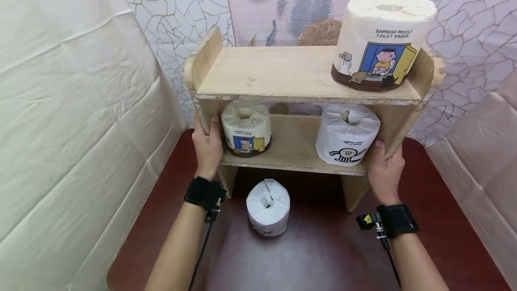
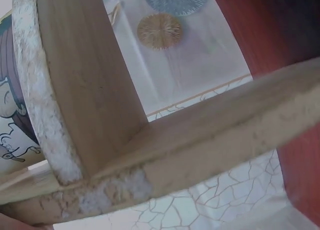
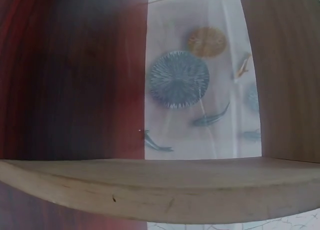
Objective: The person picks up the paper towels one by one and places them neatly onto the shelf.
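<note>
A two-tier wooden shelf [image 1: 274,73] stands at the back of the table, its boards pale with worn front edges. My left hand [image 1: 208,145] grips its left side panel, thumb at the front and inner side. On the right side panel my right hand [image 1: 386,172] has a matching grip. A large toilet paper roll [image 1: 363,44] sits on the top board at the right. On the lower board, a cream toilet paper roll [image 1: 246,125] is by my left hand and a white toilet paper roll [image 1: 343,140] by my right. Both wrist views mostly show shelf boards.
Below the shelf's front, another white toilet paper roll [image 1: 268,208] stands on the dark red table [image 1: 315,246]. Pale cloth [image 1: 81,102] hangs at the left, and a patterned backdrop [image 1: 161,8] closes off the back. Cables run from both wrist straps.
</note>
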{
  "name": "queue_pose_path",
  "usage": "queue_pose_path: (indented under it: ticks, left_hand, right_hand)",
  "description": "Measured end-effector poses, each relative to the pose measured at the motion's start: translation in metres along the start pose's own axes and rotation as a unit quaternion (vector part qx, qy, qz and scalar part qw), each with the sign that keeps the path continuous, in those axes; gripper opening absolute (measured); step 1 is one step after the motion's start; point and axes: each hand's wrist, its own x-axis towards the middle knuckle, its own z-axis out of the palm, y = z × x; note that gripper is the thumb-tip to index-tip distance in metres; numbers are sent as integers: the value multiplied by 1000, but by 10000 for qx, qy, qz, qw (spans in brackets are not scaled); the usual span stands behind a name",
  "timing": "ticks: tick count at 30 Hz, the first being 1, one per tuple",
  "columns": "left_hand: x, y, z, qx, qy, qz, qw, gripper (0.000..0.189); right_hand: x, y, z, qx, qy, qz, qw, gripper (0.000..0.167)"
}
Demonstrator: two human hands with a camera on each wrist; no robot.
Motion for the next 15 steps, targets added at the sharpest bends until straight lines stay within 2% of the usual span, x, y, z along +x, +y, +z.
queue_pose_path:
  ticks: [5, 11, 15]
  left_hand:
    - [0, 6, 1, 94, -164, -13, 9998, 47]
    - [-1, 18, -7, 229, -240, -124, 9994, 44]
    - [0, 3, -15, 346, -455, -9, 9984, 48]
  right_hand:
    - [-1, 2, -3, 86, 29, 89, 9999, 44]
    - [0, 4, 0, 175, 12, 7, 9998, 46]
    - [2, 5, 1, 196, 32, 24, 9998, 45]
